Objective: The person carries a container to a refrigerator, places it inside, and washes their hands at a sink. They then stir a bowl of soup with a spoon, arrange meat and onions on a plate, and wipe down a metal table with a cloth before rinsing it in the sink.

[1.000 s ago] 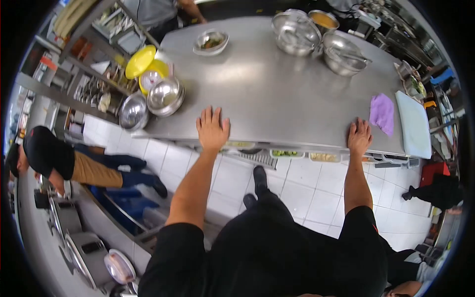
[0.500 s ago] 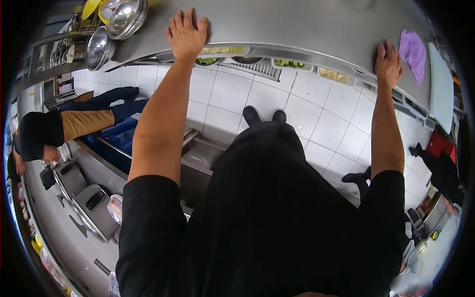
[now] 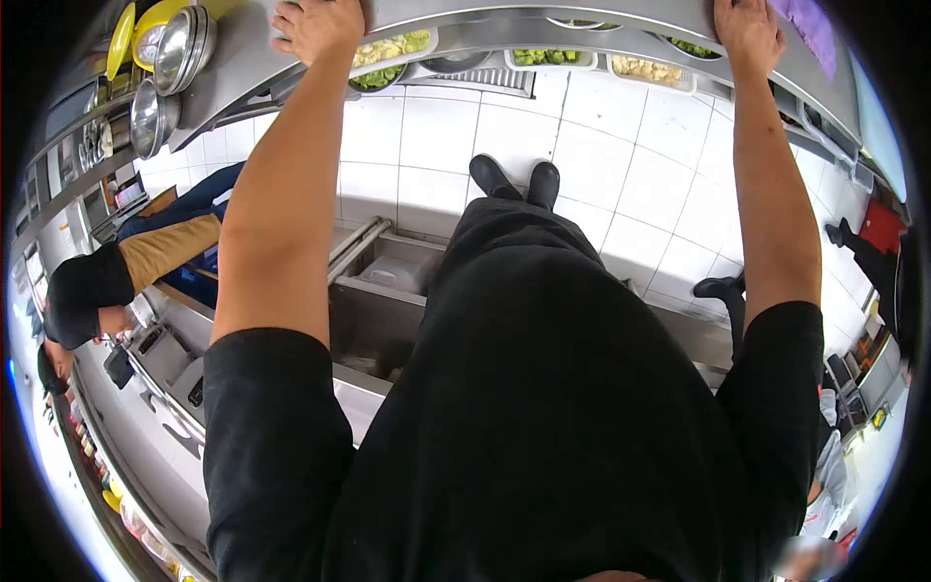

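Note:
My left hand (image 3: pixel 322 27) lies on the front edge of a steel counter (image 3: pixel 238 73), palm down with its fingers apart, and holds nothing. My right hand (image 3: pixel 749 35) rests on the same edge farther right; the upper border cuts off part of its fingers. Beside it on the counter is a purple cloth (image 3: pixel 810 31). Under the edge, between my hands, chopped pale yellow food (image 3: pixel 393 48), chopped greens (image 3: pixel 545 56) and pale pieces (image 3: pixel 648 69) sit in trays. Near my left hand, dark leafy greens (image 3: pixel 376 80) show in a round container.
Stacked metal bowls (image 3: pixel 182 50) stand at the counter's left end, near a yellow bowl (image 3: pixel 121 41). Behind me are a steel sink unit (image 3: pixel 373 320) and a rail. A co-worker (image 3: pixel 92 296) bends at the left; dark-clad legs (image 3: pixel 722 291) of another person show at the right.
My view has tilted down, so the counter and both hands sit higher in the picture. More of the food trays now shows. Both hands stay on the counter.

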Tool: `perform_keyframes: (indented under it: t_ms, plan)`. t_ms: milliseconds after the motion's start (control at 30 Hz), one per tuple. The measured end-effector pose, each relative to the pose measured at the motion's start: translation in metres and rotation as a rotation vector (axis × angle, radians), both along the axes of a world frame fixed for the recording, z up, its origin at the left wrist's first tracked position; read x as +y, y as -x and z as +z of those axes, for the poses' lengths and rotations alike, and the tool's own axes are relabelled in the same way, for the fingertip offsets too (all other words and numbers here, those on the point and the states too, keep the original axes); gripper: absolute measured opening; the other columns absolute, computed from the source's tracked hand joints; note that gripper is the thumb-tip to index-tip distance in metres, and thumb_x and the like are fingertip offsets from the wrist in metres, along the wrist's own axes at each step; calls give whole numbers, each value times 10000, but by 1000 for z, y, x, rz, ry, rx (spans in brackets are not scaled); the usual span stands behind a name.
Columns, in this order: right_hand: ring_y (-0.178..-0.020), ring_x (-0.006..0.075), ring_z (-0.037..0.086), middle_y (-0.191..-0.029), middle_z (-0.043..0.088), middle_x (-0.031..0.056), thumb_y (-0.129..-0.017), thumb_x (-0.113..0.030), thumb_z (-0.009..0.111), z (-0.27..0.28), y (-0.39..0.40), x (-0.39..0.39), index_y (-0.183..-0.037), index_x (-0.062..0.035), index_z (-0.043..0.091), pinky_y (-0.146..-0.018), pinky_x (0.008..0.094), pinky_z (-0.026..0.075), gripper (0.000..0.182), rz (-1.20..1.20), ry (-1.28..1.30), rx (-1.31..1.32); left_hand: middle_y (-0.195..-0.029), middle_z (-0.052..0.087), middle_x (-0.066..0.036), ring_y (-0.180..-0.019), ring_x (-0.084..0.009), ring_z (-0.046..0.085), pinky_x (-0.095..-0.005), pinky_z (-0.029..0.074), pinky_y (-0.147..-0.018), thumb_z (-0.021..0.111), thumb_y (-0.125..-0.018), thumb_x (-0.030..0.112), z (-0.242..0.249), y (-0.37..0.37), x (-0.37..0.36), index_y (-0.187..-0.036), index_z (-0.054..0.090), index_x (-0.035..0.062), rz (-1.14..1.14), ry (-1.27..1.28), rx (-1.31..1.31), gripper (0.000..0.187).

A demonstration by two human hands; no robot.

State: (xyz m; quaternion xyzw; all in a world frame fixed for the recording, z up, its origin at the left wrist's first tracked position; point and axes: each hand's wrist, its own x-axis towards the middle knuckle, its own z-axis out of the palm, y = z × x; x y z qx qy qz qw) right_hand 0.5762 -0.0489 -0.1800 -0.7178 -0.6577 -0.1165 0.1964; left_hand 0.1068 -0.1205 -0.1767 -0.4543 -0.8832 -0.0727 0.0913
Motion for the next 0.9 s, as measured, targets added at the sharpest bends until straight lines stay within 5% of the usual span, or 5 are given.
perform_keyframes:
  t_ms: [333, 500, 900]
  plan:
    - [-1231, 315, 519, -1290, 600, 85, -952, -421, 448, 2, 0, -3, -1239, -130, 602, -1056, 518, 352, 437, 4, -41, 51, -1521, 370, -162, -1409, -348, 321, -559, 255, -1126, 372, -970, 538, 15, -7, 1, -1424, 429, 151, -45, 48, 3, 600]
    - [-1226, 312, 525, -1255, 622, 95, -948, -427, 444, 6, -1, -6, -1227, -139, 613, -1054, 513, 350, 435, 16, -25, 55, -1315, 510, -80, -1215, -324, 476, -512, 460, -966, 440, -982, 274, 22, -16, -7, -1238, 574, 258, -241, 229, 355, 288]
    - [-1207, 302, 541, -1257, 623, 89, -941, -426, 442, 9, 0, -6, -1214, -149, 626, -1040, 502, 360, 430, 5, -13, 66, -1298, 508, -90, -1214, -320, 474, -493, 435, -980, 444, -980, 307, 23, -15, -6, -1199, 583, 217, -258, 221, 353, 275]
